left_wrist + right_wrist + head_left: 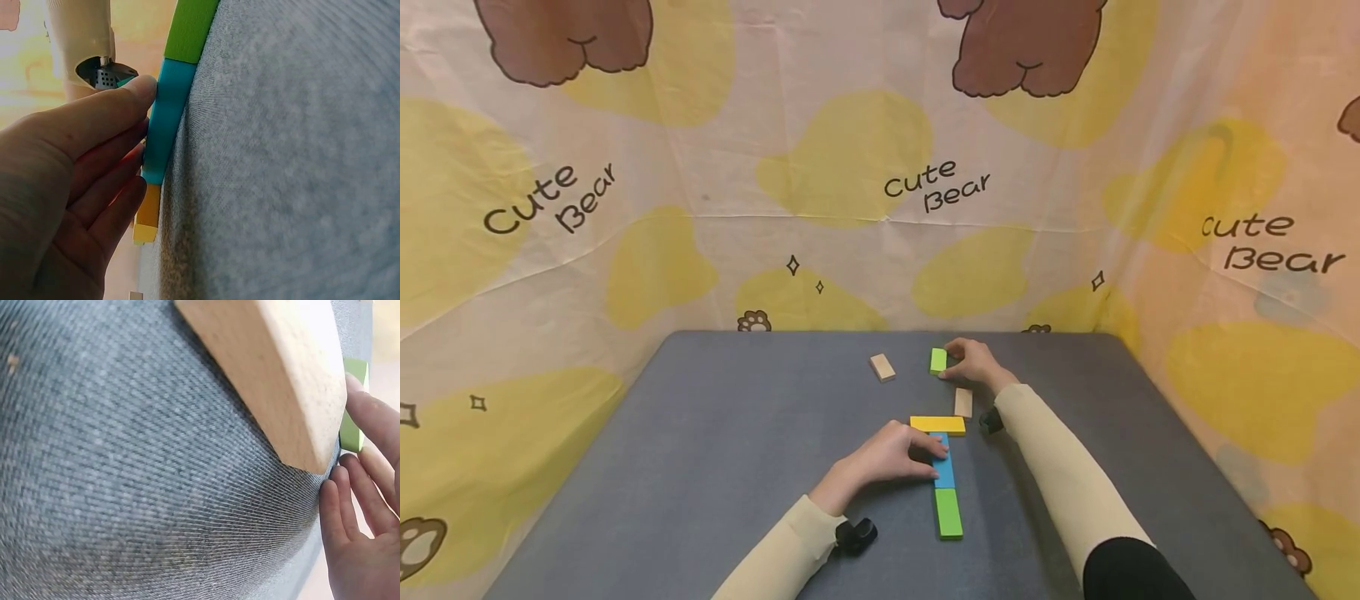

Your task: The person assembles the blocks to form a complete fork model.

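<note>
A blue block [943, 467] lies end to end with a green block [948, 512], and a yellow block [937, 426] lies crosswise at its far end. My left hand [891, 457] rests its thumb and fingertips on the blue block. In the left wrist view, the thumb [142, 89] is near the green end and the other fingers reach toward the yellow block [147, 215]. Farther back, my right hand [973, 363] holds a second green block [937, 361] between thumb and fingers. The right wrist view shows part of this green block [353, 428] behind the thumb.
A plain wooden block [963, 402] lies just beyond the yellow block's right end, large in the right wrist view. Another plain wooden block [882, 367] lies farther back to the left. The grey table [715, 433] ends at a patterned cloth backdrop [835, 167].
</note>
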`<state>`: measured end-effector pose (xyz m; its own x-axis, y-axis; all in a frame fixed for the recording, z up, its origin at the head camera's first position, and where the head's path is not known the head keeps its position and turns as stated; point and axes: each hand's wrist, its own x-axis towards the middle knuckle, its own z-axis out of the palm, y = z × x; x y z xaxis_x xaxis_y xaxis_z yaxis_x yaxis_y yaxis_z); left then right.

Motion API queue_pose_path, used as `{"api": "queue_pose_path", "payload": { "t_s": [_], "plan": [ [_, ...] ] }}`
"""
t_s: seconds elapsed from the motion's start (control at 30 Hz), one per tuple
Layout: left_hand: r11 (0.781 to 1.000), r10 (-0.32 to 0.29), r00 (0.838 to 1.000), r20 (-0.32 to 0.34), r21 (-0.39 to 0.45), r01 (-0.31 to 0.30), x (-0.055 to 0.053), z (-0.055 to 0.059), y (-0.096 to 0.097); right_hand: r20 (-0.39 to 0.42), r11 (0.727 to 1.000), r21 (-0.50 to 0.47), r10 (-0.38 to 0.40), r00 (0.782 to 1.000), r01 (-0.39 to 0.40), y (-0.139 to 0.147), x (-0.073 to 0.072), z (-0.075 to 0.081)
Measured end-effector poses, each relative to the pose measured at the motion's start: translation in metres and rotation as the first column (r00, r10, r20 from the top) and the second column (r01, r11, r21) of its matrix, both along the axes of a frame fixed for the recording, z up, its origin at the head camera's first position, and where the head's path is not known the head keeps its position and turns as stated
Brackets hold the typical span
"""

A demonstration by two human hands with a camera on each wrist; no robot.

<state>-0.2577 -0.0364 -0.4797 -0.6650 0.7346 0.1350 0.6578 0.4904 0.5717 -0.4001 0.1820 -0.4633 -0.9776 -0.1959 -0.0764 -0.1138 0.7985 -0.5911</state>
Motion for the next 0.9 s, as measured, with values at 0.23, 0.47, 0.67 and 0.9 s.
{"api": "queue_pose_path", "payload": {
  "t_s": [0.23, 0.47, 0.67, 0.9],
  "plan": [
    [1.0, -0.005, 1.0, -0.004, 0.005, 0.005, -0.0003, -0.0009, -0.0001, -0.002, 1.0, 0.007, 0.001, 1.0, -0.001, 0.0015, -0.0009, -0.0013],
    [1.0, -0.006, 1.0, -0.01, 0.005, 0.006, -0.0002, -0.0004, -0.0004, 0.006, 1.0, -0.007, -0.01, 1.0, 0.01, 0.0006, -0.0022, -0.0011],
    [1.0, -0.005, 1.0, -0.008, 0.004, 0.005, -0.0008, -0.0005, -0.0011, 0.018, 1.0, -0.017, -0.015, 1.0, 0.015, -0.0003, -0.0017, 0.0003],
    [1.0, -0.007, 1.0, -0.004, 0.003, 0.007, -0.0008, -0.0007, -0.0012, -0.006, 1.0, -0.003, 0.002, 1.0, -0.002, 0.0, -0.0008, 0.0007]
  ]
}}
